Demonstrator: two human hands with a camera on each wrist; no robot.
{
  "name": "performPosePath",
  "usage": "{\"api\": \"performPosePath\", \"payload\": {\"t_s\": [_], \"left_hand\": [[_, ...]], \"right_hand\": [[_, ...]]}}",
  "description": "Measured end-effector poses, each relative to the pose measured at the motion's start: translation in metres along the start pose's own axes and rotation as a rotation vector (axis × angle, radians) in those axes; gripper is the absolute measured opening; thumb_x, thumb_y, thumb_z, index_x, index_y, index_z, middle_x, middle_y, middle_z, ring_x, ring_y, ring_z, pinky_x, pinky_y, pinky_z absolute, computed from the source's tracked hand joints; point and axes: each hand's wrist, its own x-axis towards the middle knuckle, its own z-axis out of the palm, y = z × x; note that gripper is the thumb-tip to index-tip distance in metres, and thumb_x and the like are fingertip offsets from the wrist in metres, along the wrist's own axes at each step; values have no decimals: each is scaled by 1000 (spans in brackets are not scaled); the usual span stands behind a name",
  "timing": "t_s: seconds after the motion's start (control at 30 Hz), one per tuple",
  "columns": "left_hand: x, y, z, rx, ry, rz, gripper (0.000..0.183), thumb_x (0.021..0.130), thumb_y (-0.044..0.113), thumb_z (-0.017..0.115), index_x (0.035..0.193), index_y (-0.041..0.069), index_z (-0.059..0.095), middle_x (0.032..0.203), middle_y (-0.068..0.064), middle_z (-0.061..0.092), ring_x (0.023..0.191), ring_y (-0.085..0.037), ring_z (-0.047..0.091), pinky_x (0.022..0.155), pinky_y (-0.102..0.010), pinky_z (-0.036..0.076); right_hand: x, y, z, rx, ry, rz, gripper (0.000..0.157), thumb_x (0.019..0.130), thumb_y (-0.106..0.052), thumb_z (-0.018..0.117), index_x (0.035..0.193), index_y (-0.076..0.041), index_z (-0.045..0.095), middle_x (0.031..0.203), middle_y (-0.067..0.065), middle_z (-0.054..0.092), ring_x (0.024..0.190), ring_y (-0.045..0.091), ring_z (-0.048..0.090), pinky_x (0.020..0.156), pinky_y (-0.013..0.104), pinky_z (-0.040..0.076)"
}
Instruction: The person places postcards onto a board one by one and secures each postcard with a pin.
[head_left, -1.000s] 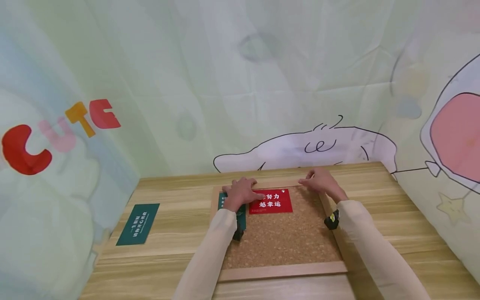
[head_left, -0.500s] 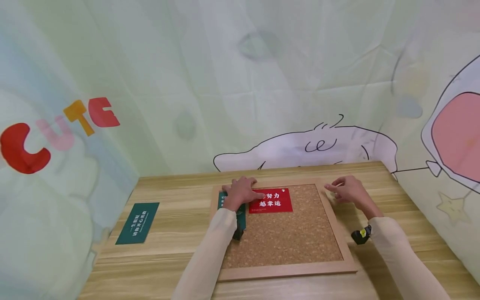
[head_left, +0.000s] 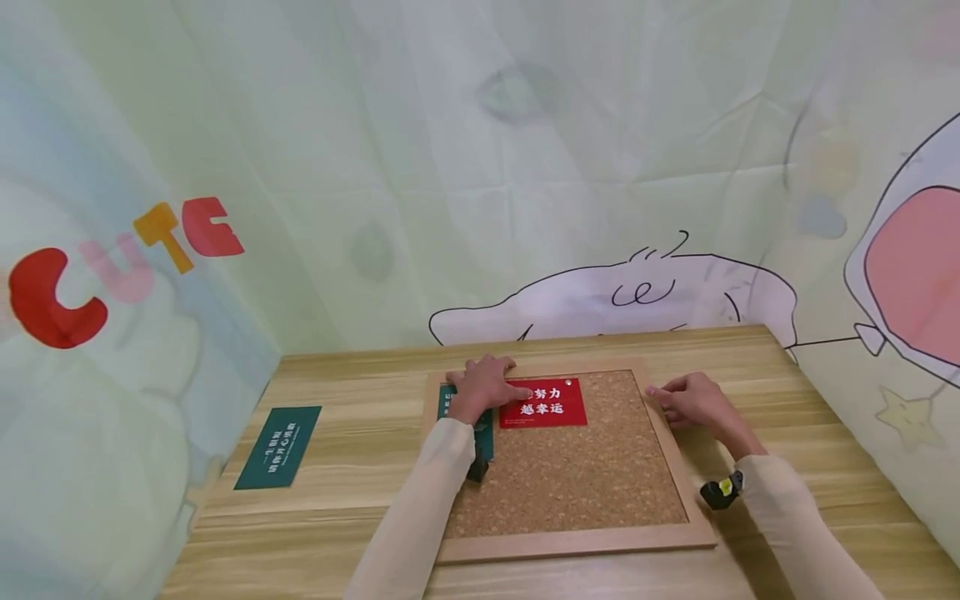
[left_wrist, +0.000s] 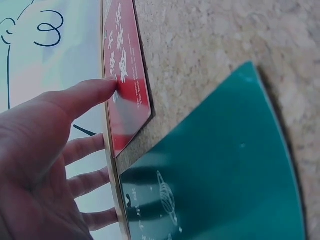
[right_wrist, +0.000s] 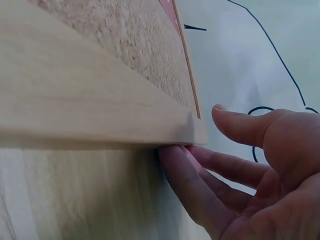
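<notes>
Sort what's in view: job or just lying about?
Likely job:
- left hand, right hand
- corkboard
- red card
- green card on the board

Lying about:
- loose green card, untouched, possibly spare
- printed cloth behind

One wood-framed corkboard [head_left: 577, 479] bears a red card [head_left: 551, 411], touched by the left hand [head_left: 482, 388]; right hand [head_left: 699, 403] at right edge. One green card [head_left: 278, 448] lies on the table [head_left: 356, 487].

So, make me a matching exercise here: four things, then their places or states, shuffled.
1. red card
2. cork board
3. loose green card
4. right-hand fingers

A. on the table, left of the cork board
B. at the right side of the frame
C. on the cork board, partly covered by the left hand
D. edged in pale wood

Pairs: 1-C, 2-D, 3-A, 4-B
</notes>
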Motion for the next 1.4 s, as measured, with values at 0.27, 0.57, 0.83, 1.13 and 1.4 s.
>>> {"api": "performPosePath", "payload": {"t_s": [0.27,0.57,0.83,1.13,1.4], "left_hand": [[0,-2,1,20,-3,-4,75,83,49,84,148,21,58,140,-10,57,127,-36,47,108,-72,26],[1,-3,1,53,1,18,75,84,51,81,149,22,57,142,-9,58,128,-35,49,105,-73,29],[-5,-19,-4,-6,51,34,67,90,50,75,147,18,60,141,-10,62,125,-36,52,103,-68,34],[-15,-71,-22,-226,206,33,57,98,43,68,143,8,61,143,-13,61,123,-33,58,106,-53,47],[-37,-136,-46,-441,328,-109,58,102,32,64,148,-1,51,149,-27,51,137,-43,48,109,-59,42]], "right_hand": [[1,2,7,1,61,2,42,97,-21,76,116,14,67,96,16,72,76,15,70,67,33,61],[0,4,8,13,85,13,41,94,-19,79,115,13,66,98,18,69,75,15,68,67,33,61],[-1,5,8,-27,83,14,40,95,-21,78,116,12,65,102,22,66,77,18,67,67,33,61],[-1,6,10,-25,93,10,38,95,-20,78,114,11,65,97,20,69,75,19,69,67,35,62],[-2,7,10,-10,89,-23,38,95,-20,78,113,11,65,95,19,70,76,19,70,67,35,62]]}}
